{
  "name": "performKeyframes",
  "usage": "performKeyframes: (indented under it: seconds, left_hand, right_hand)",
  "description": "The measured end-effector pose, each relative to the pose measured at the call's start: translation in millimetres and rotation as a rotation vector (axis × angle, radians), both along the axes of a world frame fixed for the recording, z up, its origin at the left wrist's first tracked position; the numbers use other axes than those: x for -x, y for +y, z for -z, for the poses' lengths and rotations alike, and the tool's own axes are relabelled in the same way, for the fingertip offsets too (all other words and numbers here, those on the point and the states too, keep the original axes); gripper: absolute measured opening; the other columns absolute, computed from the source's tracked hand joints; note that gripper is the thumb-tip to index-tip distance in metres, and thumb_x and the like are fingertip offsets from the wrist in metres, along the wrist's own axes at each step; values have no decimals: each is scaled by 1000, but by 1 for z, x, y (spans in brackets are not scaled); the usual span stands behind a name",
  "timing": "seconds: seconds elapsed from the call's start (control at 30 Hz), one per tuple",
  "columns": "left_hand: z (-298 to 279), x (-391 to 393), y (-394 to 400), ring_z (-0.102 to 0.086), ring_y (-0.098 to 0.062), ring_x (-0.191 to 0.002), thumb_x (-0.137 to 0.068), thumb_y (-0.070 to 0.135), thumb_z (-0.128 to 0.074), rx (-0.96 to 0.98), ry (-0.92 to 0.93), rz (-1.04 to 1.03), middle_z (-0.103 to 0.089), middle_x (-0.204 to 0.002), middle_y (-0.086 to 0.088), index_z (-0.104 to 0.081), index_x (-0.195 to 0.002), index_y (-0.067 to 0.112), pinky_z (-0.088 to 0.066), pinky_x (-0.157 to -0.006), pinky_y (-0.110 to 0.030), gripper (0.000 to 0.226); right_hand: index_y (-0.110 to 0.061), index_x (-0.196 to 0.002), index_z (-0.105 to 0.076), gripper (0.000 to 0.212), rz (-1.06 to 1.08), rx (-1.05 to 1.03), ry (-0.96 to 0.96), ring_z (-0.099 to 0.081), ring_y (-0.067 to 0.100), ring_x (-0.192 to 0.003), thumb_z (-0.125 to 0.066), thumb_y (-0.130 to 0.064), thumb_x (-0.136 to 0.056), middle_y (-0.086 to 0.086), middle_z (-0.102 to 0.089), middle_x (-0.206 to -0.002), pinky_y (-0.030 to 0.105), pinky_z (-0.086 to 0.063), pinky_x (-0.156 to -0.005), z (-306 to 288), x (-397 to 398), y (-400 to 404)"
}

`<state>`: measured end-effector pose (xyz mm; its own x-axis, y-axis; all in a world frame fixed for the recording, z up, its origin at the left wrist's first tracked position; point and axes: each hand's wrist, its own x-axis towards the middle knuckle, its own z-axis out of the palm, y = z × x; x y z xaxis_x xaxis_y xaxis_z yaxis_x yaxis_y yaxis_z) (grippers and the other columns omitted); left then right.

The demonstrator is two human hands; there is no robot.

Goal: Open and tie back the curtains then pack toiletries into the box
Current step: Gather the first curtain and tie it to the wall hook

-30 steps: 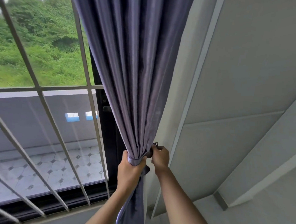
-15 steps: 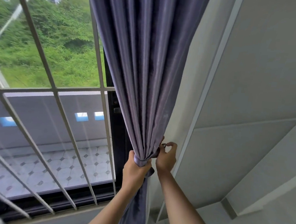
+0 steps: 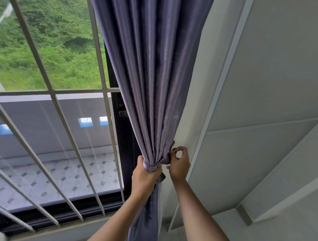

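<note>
1. Curtain (image 3: 154, 73): woven cloth, grey-violet, soft satin-like sheen along the pleat ridges, duller in the folds; smooth, no visible pattern.
2. Tie-back band (image 3: 151, 167): same cloth and same low sheen as the curtain; bunched tight where the left hand (image 3: 143, 177) grips it.
3. Small piece at the right hand (image 3: 179, 167) fingertips: dark, possibly metal or plastic; too small to tell.
4. Window bars (image 3: 51, 92): painted metal by the look, off-white, smooth, semi-matt.
5. Window frame (image 3: 124, 136): dark, smooth, faint gloss.
6. Wall panels (image 3: 269, 90): pale grey, matt, even surface with thin raised seams.
7. Balcony floor tiles (image 3: 79, 173): pale, slightly glossy, dark diamond insets.
</note>
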<state>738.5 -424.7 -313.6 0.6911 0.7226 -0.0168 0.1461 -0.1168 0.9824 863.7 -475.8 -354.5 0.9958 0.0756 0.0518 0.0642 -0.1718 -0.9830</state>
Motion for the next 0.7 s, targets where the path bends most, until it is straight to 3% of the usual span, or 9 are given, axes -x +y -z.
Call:
performKeyframes:
  seconds: [0.13, 0.3, 0.43, 0.57, 0.7]
  left_hand:
    - [2, -2, -2, -62, -19, -80, -79, 22, -68, -10, -1, 5, -64, -86, 0, -43, -86, 40, -51, -65, -33, 31]
    - [6, 0, 0, -62, -19, -83, -80, 22, -67, -7, -14, -7, -63, -88, 0, -48, -96, 28, -48, -65, -28, 26]
    - [14, -3, 8, -53, -2, -84, -77, 29, -71, -155, 34, -74, -51, -98, 3, -50, -95, 24, -45, -68, -25, 28]
    - [23, -5, 10, -47, -16, -91, -73, 38, -73, -318, 70, -180, -46, -98, 2, -51, -96, 17, -45, -80, -35, 38]
    - [23, 3, 3, -49, -14, -92, -77, 30, -75, -363, -22, -203, -53, -97, 2, -52, -103, 13, -43, -81, -28, 39]
  right_hand:
    - [-14, -97, -60, 8, 3, -35, 34, -65, 13, -63, -63, -19, -91, -9, -64, -79, 38, -58, -50, 2, -1, -1]
    - [-18, -96, -63, 15, 17, 9, 53, -66, 18, -57, -68, -30, -88, 4, -69, -75, 36, -58, -53, 7, -1, -4]
    - [-21, -91, -64, 14, 5, 134, 23, -66, 19, -66, -68, -33, -86, -2, -68, -77, 28, -52, -57, 1, -6, -5]
    - [-13, -96, -67, 20, 25, 171, 48, -69, 22, -71, -70, -29, -85, 3, -72, -88, 22, -46, -58, -4, -7, -3]
    - [-11, -100, -68, 22, 65, 171, 96, -65, 18, -75, -69, -28, -86, 4, -72, -94, 17, -40, -54, -6, -6, -1]
